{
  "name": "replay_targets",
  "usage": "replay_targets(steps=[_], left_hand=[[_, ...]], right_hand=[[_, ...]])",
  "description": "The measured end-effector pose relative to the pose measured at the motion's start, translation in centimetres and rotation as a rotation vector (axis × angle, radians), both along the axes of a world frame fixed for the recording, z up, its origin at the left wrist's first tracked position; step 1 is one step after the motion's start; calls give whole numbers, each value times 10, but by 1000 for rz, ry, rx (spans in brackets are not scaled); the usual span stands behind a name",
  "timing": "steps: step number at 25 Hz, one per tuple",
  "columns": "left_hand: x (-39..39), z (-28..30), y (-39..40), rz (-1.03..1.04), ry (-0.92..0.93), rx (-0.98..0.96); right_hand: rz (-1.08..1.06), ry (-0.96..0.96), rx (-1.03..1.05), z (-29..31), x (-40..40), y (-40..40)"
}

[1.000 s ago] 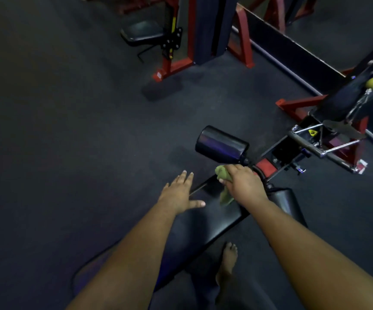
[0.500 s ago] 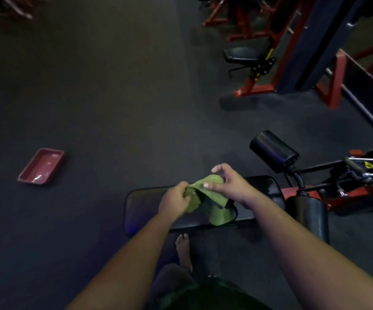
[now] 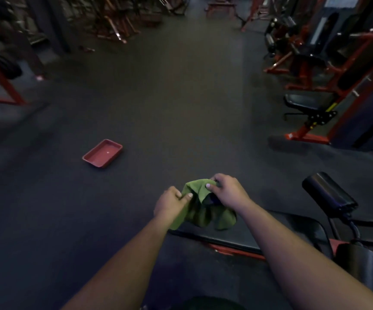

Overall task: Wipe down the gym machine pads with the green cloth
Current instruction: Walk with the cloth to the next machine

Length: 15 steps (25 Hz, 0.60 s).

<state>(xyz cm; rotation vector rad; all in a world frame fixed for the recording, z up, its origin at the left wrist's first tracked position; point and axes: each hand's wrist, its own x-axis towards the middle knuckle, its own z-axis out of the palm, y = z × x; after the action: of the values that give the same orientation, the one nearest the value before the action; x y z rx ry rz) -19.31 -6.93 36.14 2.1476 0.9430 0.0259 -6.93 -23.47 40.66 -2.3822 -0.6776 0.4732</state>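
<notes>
Cloth hangs near center, above the bench pad. Left hand & right hand each pinch a top edge. Looks light, limp, grippy; best bunched in one palm w/ a flat fold for wiping.

No text, label, brand, number or sign here is sharp enough to read.

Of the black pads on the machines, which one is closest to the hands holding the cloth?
The flat bench pad directly under the green cloth; the roller pad and the far seat pad lie farther right.
</notes>
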Motion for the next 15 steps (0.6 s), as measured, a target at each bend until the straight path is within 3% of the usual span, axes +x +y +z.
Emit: replay_targets(steps=[5, 9, 12, 15], left_hand=[[-58, 3, 54, -108, -153, -574], [-76, 12, 110, -164, -241, -647], [-74, 18, 142, -283, -207, -519], [-65, 19, 161, -365, -66, -91]], right_hand=[[-230, 138, 219, -12, -51, 103], [-346, 205, 377, -11, -76, 161], [-477, 364, 478, -10, -80, 189], [-506, 562, 567, -7, -77, 209]])
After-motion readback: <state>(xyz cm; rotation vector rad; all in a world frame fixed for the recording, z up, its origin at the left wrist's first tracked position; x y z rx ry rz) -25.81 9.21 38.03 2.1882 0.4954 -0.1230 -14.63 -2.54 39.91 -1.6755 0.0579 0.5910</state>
